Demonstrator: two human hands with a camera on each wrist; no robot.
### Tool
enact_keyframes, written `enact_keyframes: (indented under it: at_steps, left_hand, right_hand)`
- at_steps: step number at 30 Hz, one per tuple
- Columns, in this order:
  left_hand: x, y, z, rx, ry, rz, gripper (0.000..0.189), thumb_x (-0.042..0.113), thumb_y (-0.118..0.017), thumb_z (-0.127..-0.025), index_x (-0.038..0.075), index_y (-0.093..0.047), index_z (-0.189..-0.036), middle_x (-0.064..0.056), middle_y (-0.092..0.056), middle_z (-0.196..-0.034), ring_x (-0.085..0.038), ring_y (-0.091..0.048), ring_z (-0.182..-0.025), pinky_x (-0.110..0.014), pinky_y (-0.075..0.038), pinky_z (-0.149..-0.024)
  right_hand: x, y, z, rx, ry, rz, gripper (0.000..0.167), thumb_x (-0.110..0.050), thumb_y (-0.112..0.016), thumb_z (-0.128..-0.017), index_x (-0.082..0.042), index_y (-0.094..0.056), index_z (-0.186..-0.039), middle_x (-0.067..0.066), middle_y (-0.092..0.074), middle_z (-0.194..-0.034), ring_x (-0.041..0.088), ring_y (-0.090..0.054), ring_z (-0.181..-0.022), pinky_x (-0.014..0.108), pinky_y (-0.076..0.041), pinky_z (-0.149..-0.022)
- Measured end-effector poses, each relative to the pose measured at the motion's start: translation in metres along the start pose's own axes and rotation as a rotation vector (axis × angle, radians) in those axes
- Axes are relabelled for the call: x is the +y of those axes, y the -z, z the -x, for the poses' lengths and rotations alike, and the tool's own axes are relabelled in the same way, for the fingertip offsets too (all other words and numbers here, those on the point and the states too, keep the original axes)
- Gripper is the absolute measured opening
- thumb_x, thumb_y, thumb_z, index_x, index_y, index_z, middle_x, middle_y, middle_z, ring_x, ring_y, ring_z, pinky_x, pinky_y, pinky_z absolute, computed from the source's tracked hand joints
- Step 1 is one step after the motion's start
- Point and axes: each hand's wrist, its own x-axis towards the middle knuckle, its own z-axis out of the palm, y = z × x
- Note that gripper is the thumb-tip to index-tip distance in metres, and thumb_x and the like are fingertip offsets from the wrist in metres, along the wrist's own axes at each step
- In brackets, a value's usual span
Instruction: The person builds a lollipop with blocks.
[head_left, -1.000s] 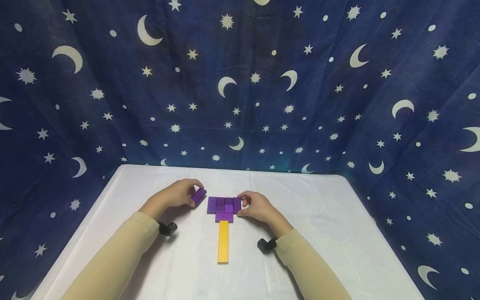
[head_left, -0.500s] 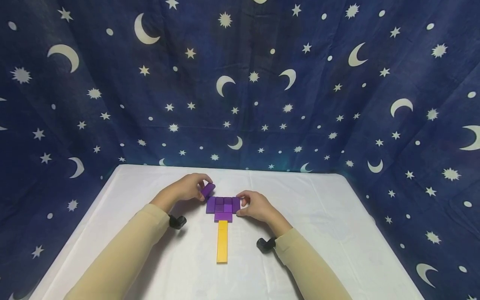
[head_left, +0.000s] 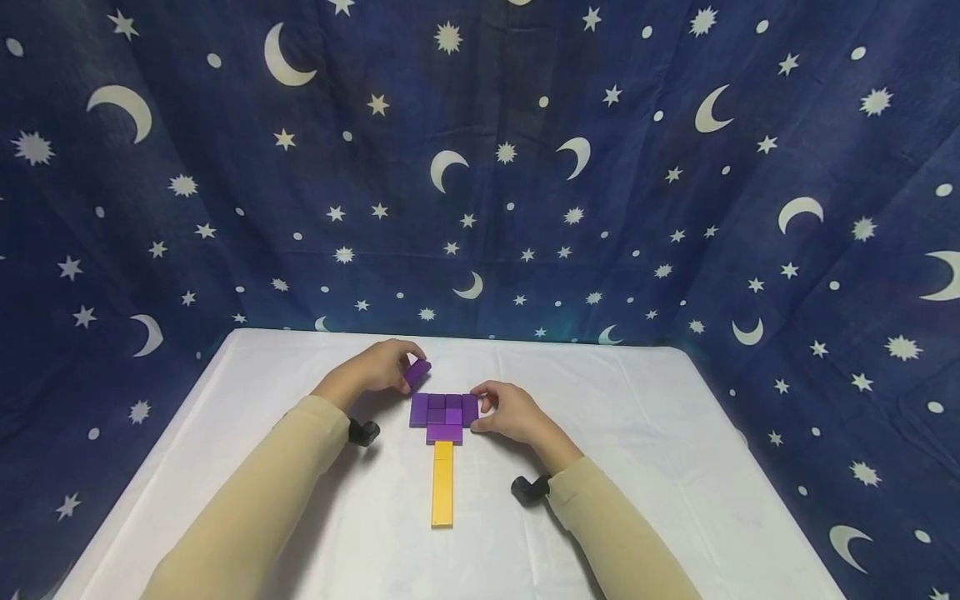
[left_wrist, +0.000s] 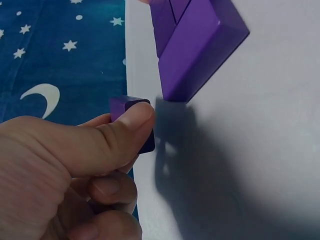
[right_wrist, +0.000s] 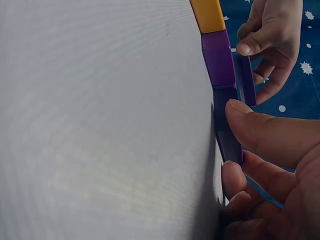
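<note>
My left hand (head_left: 378, 368) pinches a loose purple block (head_left: 417, 374) between thumb and fingers, tilted and just off the table. It hangs behind the left part of a flat group of purple blocks (head_left: 445, 433), apart from them. In the left wrist view the thumb covers much of this held block (left_wrist: 118, 107). At the group's right end my right hand (head_left: 516, 414) grips the outermost upright purple block (head_left: 470, 412), thumb on the near end and fingers at the far end. Yellow blocks (head_left: 442, 493) form a narrow strip running from the group toward me.
A white cloth covers the table (head_left: 600, 433). Behind it and at both sides hangs a dark blue curtain (head_left: 495, 208) with moons and stars. A black wrist mount (head_left: 365, 432) sits under the left wrist, another black mount (head_left: 530, 490) under the right.
My left hand has carried its purple block right and away from me, from left of the group to behind its left part. The right hand has kept its place on the end block.
</note>
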Motion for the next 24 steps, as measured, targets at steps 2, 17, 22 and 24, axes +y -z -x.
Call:
enact_keyframes:
  at_steps: [2,17,22,24]
  left_hand:
    - [-0.002,0.001,-0.001,0.005,0.005,-0.005,0.068,-0.004,-0.089,-0.078,0.012,-0.067,-0.141,-0.020,-0.073,-0.122,-0.029,-0.069,-0.104,-0.048,-0.057,-0.099]
    - [-0.002,-0.007,-0.005,-0.052,0.053,-0.039,0.062,-0.013,-0.073,-0.085,0.020,-0.072,-0.138,-0.017,-0.073,-0.128,-0.027,-0.069,-0.105,-0.052,-0.056,-0.106]
    - [0.000,-0.010,-0.005,-0.061,0.050,-0.045,0.064,-0.013,-0.063,-0.089,0.021,-0.070,-0.143,-0.017,-0.073,-0.130,-0.026,-0.068,-0.103,-0.048,-0.057,-0.101]
    - [0.000,-0.010,-0.004,-0.053,0.044,-0.048,0.065,-0.012,-0.062,-0.088,0.019,-0.068,-0.145,-0.018,-0.073,-0.131,-0.026,-0.068,-0.105,-0.048,-0.057,-0.102]
  right_hand:
    - [0.000,0.000,0.000,0.000,-0.002,-0.001,0.058,-0.018,-0.095,-0.078,-0.015,-0.073,-0.132,-0.002,-0.064,-0.089,0.017,-0.057,-0.085,0.038,-0.046,-0.087]
    - [-0.002,0.000,0.000,-0.001,-0.019,-0.008,0.058,-0.019,-0.095,-0.078,-0.016,-0.073,-0.132,-0.002,-0.064,-0.089,0.017,-0.057,-0.087,0.038,-0.045,-0.087]
    - [-0.002,0.000,0.000,0.000,-0.020,-0.010,0.058,-0.018,-0.095,-0.078,-0.016,-0.073,-0.131,-0.002,-0.063,-0.089,0.017,-0.056,-0.086,0.038,-0.045,-0.086]
    - [-0.001,-0.001,0.000,0.000,-0.018,-0.011,0.058,-0.018,-0.095,-0.077,-0.016,-0.073,-0.130,-0.003,-0.063,-0.089,0.017,-0.056,-0.086,0.038,-0.045,-0.087]
